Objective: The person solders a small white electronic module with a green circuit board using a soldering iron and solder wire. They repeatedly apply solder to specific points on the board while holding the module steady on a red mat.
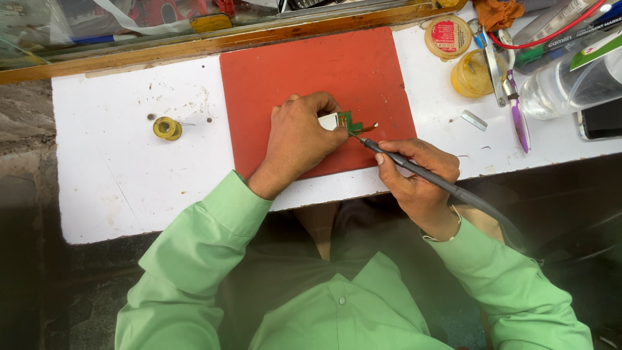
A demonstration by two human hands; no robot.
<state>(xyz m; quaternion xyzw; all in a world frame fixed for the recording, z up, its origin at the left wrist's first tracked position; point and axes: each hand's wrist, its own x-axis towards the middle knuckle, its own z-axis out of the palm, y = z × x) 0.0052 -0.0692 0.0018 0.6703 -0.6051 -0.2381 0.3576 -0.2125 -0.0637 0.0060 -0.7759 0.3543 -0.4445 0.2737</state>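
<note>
Left hand (299,144) clamped over small green circuit board (350,121) near the red mat's (291,65) right edge, pinning it flat for soldering. Right hand (418,178) pinching soldering iron (402,163) pen-style, tip on the board, shaft slanting toward the counter's (129,181) front-right.

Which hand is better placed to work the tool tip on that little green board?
The right hand, probably. It grips the dark soldering tool like a pen, with the tip at the small green board. The left hand pins that part on the red mat.
</note>
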